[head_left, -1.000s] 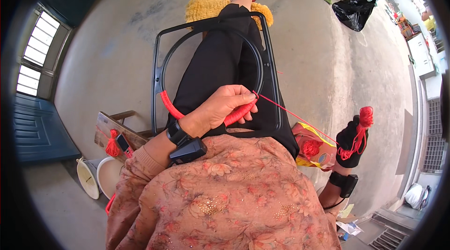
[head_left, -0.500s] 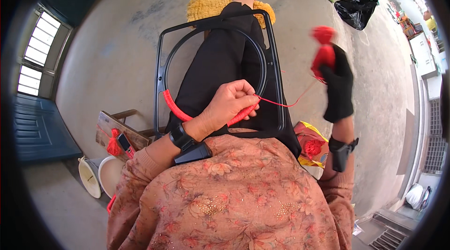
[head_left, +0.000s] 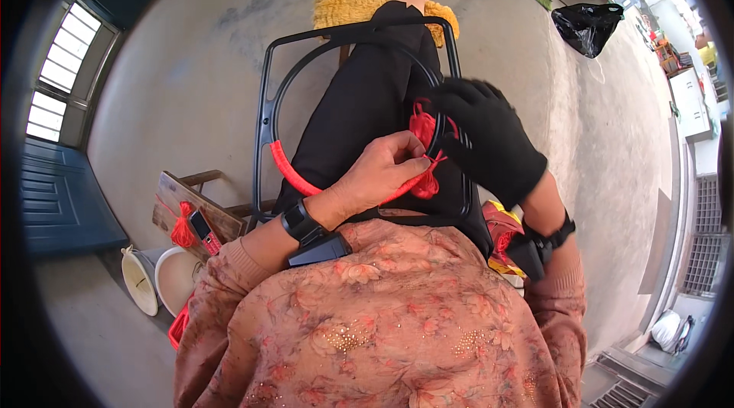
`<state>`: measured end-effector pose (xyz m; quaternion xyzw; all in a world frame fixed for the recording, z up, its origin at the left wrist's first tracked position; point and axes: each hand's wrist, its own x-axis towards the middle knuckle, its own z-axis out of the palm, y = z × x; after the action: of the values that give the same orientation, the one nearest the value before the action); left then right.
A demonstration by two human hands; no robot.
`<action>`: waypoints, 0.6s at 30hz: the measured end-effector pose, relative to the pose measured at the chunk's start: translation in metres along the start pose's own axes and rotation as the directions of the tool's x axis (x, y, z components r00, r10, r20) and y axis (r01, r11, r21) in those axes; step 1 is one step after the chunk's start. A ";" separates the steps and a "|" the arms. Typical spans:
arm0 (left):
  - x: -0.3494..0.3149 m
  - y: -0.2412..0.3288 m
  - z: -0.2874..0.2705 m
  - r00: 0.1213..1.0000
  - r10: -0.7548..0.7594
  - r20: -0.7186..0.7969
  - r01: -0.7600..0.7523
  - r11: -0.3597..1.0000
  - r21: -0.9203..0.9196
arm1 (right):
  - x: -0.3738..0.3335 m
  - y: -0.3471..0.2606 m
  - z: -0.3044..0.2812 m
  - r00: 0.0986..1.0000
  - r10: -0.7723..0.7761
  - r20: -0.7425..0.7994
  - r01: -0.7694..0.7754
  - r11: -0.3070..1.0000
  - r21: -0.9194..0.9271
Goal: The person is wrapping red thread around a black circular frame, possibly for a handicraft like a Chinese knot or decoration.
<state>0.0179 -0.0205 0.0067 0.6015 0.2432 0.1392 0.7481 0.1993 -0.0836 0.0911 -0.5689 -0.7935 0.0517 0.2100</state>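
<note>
A black frame (head_left: 266, 102) with a round ring in it lies across my lap. Red cord (head_left: 289, 171) is wound closely around the ring's near part. My left hand (head_left: 382, 171) is closed, thumb and finger pinching the cord at the ring's right side, where the winding ends. My right hand (head_left: 493, 140), in a black glove, curls over the ring's right side. By its fingers is a loose bundle of red cord (head_left: 422, 123), partly inside the ring and passing beneath its rim. The glove hides much of that grip.
A bag with red cord (head_left: 501, 234) sits by my right hip. To my left are a wooden stool (head_left: 177, 205) bearing a phone (head_left: 203, 230) and red cord, and pale buckets (head_left: 174, 278). Yellow fluffy cloth (head_left: 344, 9) lies under my legs; a black plastic bag (head_left: 587, 29) is on the floor.
My right hand has swung in from the far right with the red cord bundle, down to the ring. My left hand keeps its pinch on the ring.
</note>
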 end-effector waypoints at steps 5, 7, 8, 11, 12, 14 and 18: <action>0.005 -0.006 0.000 0.990 -0.071 0.120 0.097 0.970 -0.224 | -0.041 -0.029 -0.001 0.999 0.009 0.050 -0.009 1.000 -0.008; 0.006 -0.006 0.001 0.994 -0.024 0.107 0.057 0.947 -0.316 | -0.047 -0.037 0.013 0.999 0.039 0.017 -0.038 0.998 -0.055; 0.006 -0.005 0.001 0.994 -0.022 0.106 0.054 0.949 -0.311 | -0.049 -0.039 0.018 0.999 0.042 -0.001 -0.042 0.994 -0.101; 0.005 -0.001 0.001 0.996 -0.049 0.078 0.070 0.953 -0.295 | -0.049 -0.038 0.018 0.998 0.036 -0.047 -0.040 0.995 -0.088; 0.006 -0.001 0.000 0.996 -0.047 0.069 0.064 0.962 -0.264 | -0.049 -0.038 0.017 0.997 0.031 -0.071 -0.034 0.999 -0.031; 0.007 0.006 -0.001 0.997 -0.050 0.065 0.064 0.971 -0.231 | -0.063 -0.039 0.021 0.971 0.220 -0.091 -0.177 0.923 0.341; 0.003 0.020 -0.001 0.960 -0.270 0.075 0.279 0.944 -0.177 | -0.112 -0.038 0.014 0.718 0.686 0.117 -0.121 -0.042 0.992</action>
<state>0.0217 -0.0129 0.0253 0.4928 0.2918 0.0407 0.8187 0.1899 -0.1986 0.0598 -0.4915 -0.2680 0.4939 0.6653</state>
